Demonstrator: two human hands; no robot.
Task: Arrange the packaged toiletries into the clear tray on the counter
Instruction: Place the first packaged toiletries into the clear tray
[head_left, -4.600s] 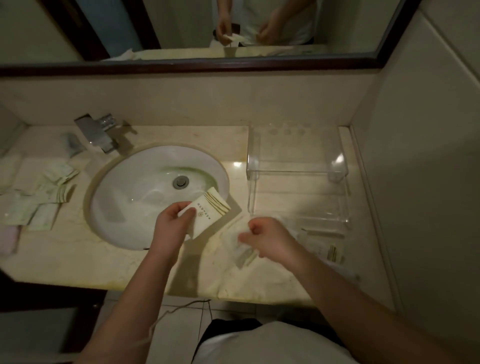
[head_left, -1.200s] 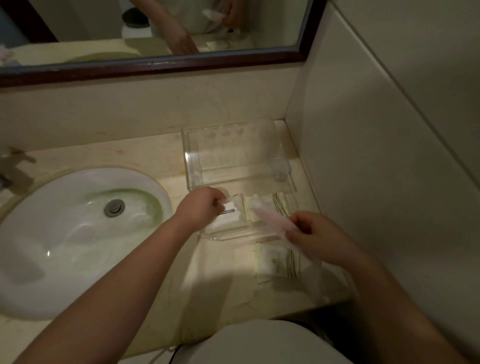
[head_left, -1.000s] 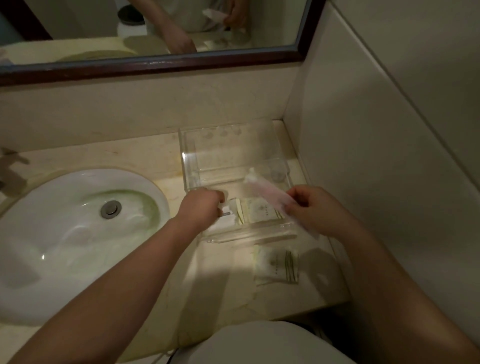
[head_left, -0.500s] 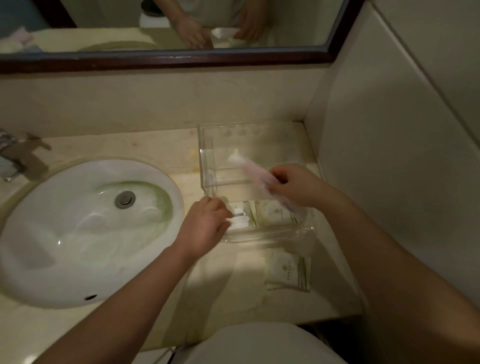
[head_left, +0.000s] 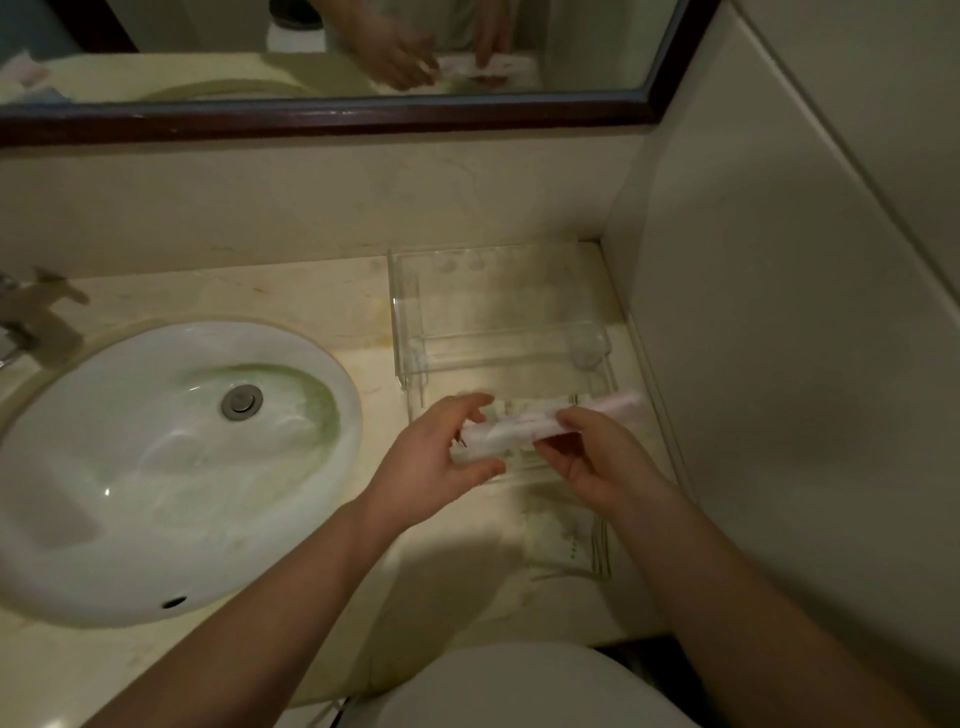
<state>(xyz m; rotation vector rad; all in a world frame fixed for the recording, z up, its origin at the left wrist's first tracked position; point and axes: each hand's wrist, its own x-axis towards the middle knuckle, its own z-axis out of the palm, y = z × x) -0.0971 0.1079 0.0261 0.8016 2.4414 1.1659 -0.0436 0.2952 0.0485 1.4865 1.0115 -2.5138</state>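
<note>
Long packet (head_left: 519, 428) runs crosswise between the two hands, its right end tilted slightly up and away. The left hand (head_left: 436, 460) curls forefinger and thumb round the left end. The right hand (head_left: 597, 462) pinches it just past the middle, so the right tip sticks out beyond those fingers (head_left: 574, 422). It is slim, white and pinkish, and crinkled. It hangs over the near compartment of the clear tray (head_left: 410, 312). A striped sachet (head_left: 571, 540) lies on the worktop (head_left: 311, 312) below the right wrist.

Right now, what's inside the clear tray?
In the front part of the clear tray, bits of pale packets show. The left hand, right hand and the long packet they hold cover the rest.
</note>
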